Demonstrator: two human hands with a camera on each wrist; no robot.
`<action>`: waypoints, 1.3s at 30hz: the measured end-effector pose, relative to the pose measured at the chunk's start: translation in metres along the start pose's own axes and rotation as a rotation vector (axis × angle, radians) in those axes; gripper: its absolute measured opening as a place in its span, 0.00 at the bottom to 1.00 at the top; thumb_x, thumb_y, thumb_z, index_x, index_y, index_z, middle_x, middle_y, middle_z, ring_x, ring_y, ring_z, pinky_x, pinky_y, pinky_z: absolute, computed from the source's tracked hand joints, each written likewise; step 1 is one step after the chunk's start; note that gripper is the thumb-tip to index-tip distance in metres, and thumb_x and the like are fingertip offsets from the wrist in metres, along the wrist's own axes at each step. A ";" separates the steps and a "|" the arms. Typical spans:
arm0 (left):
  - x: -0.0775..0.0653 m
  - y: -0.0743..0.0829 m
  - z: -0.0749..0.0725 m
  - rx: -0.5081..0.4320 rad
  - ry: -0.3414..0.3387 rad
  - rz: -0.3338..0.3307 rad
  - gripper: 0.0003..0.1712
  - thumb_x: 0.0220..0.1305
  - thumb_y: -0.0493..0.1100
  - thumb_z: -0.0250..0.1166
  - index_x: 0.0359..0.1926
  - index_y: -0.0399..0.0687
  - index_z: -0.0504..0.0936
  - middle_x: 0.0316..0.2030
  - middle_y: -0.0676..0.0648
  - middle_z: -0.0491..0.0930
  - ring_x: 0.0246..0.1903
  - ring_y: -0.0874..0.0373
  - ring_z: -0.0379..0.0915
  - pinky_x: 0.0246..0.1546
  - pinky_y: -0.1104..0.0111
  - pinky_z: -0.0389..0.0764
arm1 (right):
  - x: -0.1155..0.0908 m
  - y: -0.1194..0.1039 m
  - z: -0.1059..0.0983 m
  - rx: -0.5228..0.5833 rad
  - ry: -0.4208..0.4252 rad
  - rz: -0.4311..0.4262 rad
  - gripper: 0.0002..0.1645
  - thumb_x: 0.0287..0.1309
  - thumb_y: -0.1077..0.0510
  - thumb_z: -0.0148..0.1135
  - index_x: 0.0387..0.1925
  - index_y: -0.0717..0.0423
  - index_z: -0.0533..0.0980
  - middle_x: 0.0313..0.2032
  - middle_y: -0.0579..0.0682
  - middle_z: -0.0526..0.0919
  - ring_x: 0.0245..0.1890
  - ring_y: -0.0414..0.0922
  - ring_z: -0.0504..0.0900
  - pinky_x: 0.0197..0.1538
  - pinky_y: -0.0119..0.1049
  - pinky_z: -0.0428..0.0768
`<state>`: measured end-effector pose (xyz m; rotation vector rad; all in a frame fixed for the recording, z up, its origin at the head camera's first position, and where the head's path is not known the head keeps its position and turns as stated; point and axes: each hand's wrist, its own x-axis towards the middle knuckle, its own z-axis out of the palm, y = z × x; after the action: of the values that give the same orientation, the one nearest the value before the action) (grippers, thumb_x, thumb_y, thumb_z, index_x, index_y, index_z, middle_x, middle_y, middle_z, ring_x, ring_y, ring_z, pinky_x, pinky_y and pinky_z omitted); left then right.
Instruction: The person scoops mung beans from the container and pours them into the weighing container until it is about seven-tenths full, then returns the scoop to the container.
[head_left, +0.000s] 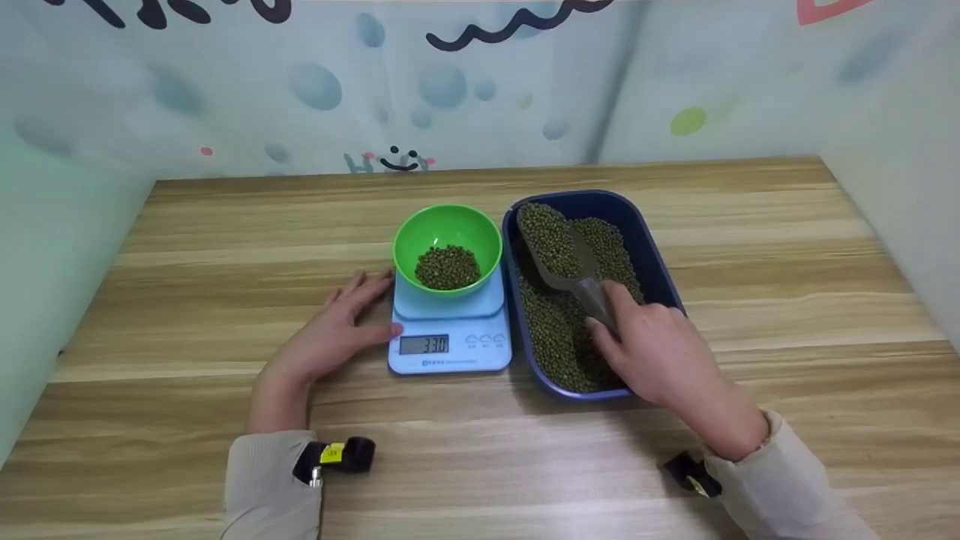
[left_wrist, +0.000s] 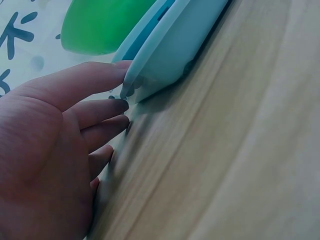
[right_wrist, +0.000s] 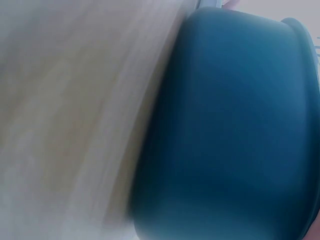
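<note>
My right hand [head_left: 656,349] grips the handle of a grey scoop [head_left: 596,300], which is heaped with small green-brown beans. The scoop is over a dark blue tub [head_left: 660,262] holding more of the beans [head_left: 551,337]. To its left, a light blue kitchen scale [head_left: 450,356] reads 33.0 on its display. On the scale's platform sits a green bowl [head_left: 409,232] with a small pile of beans in its bottom. My left hand [head_left: 334,334] rests beside the scale with relaxed fingers, its thumb touching the scale's left edge, as the left wrist view [left_wrist: 45,145] also shows.
The wood-grain table [head_left: 210,300] carries the scale and tub side by side. Behind it hangs a printed backdrop [head_left: 487,97] with bubbles and dark squiggles. In the right wrist view the tub's outer wall [right_wrist: 240,125] fills much of the picture.
</note>
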<state>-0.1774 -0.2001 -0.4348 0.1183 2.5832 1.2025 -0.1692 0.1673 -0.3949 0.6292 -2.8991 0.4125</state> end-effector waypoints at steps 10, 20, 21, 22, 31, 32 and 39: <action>0.001 0.002 0.000 0.011 0.004 0.014 0.44 0.54 0.62 0.62 0.69 0.59 0.56 0.72 0.49 0.43 0.71 0.46 0.24 0.67 0.46 0.30 | 0.000 0.001 -0.002 0.000 -0.019 0.006 0.25 0.60 0.50 0.53 0.55 0.60 0.66 0.15 0.50 0.71 0.16 0.48 0.73 0.17 0.42 0.69; 0.000 0.002 0.000 0.007 0.000 0.001 0.45 0.53 0.64 0.62 0.69 0.61 0.55 0.72 0.49 0.40 0.70 0.43 0.22 0.65 0.42 0.29 | 0.001 0.001 -0.002 0.005 -0.035 0.016 0.26 0.60 0.49 0.53 0.55 0.60 0.66 0.15 0.50 0.71 0.16 0.47 0.72 0.17 0.41 0.69; 0.000 0.002 0.000 0.008 -0.001 -0.002 0.45 0.53 0.64 0.62 0.69 0.62 0.55 0.72 0.49 0.40 0.70 0.43 0.22 0.65 0.42 0.29 | 0.001 0.001 -0.002 0.005 -0.037 0.017 0.26 0.60 0.49 0.53 0.56 0.60 0.66 0.15 0.50 0.71 0.16 0.47 0.72 0.17 0.41 0.69; 0.000 0.002 0.000 0.009 0.000 -0.003 0.45 0.53 0.64 0.62 0.69 0.62 0.55 0.72 0.49 0.40 0.70 0.43 0.22 0.65 0.42 0.29 | 0.001 0.001 -0.002 0.006 -0.039 0.019 0.26 0.60 0.49 0.53 0.56 0.60 0.66 0.15 0.50 0.71 0.16 0.47 0.72 0.17 0.41 0.69; 0.000 0.003 -0.001 0.003 -0.002 -0.022 0.46 0.52 0.66 0.62 0.69 0.64 0.55 0.72 0.50 0.38 0.70 0.43 0.21 0.65 0.42 0.29 | 0.001 0.001 -0.002 0.005 -0.046 0.018 0.28 0.61 0.48 0.52 0.56 0.61 0.66 0.17 0.52 0.74 0.17 0.48 0.73 0.18 0.42 0.70; -0.001 0.003 -0.001 0.003 -0.001 -0.020 0.46 0.52 0.66 0.62 0.69 0.63 0.55 0.72 0.50 0.38 0.70 0.43 0.21 0.65 0.42 0.29 | 0.001 0.001 -0.002 0.005 -0.045 0.017 0.28 0.60 0.48 0.52 0.57 0.61 0.66 0.17 0.52 0.74 0.17 0.48 0.73 0.18 0.42 0.70; 0.001 0.004 0.001 -0.003 0.006 0.011 0.44 0.54 0.62 0.63 0.69 0.58 0.56 0.72 0.47 0.42 0.70 0.45 0.23 0.67 0.46 0.29 | 0.001 0.001 -0.002 -0.004 -0.022 -0.011 0.26 0.60 0.49 0.53 0.55 0.60 0.67 0.17 0.53 0.74 0.17 0.51 0.75 0.19 0.46 0.72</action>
<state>-0.1780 -0.1968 -0.4325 0.1285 2.5890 1.2119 -0.1705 0.1682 -0.3928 0.6532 -2.9146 0.4011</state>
